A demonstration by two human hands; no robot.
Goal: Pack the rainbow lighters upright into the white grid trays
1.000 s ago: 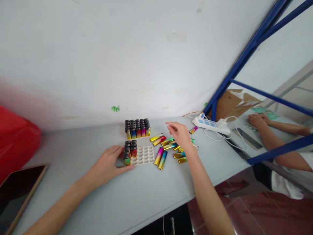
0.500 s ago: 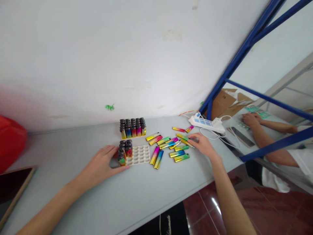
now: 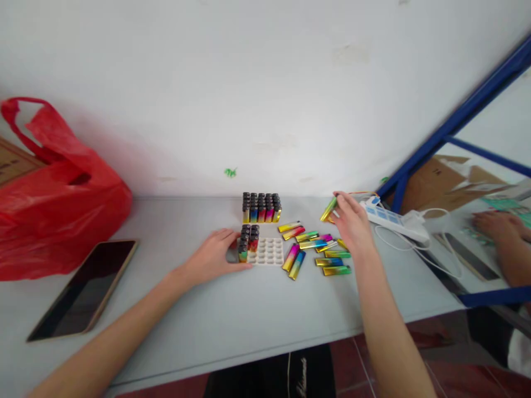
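My right hand pinches a green-and-yellow lighter, lifted above the far right of the loose pile. Its fingertips partly hide another lighter behind. At the left end of a white tray with rows of round-edged sockets, my left hand steadies it, thumb along the front and fingers round the left side. Upright black-topped lighters fill the tray's left sockets. Behind stands a full block of upright lighters. Several shiny multicoloured lighters lie loose to the tray's right.
A red plastic bag and a dark-screened tablet or phone are on the left. On the right lie a white power strip and its cables, beside a blue metal frame. Another person's hands rest beyond it.
My right hand has picked up the green-and-yellow lighter and raised it away from the pile. The view has swung left, showing more of the red bag. My left hand stays at the tray.
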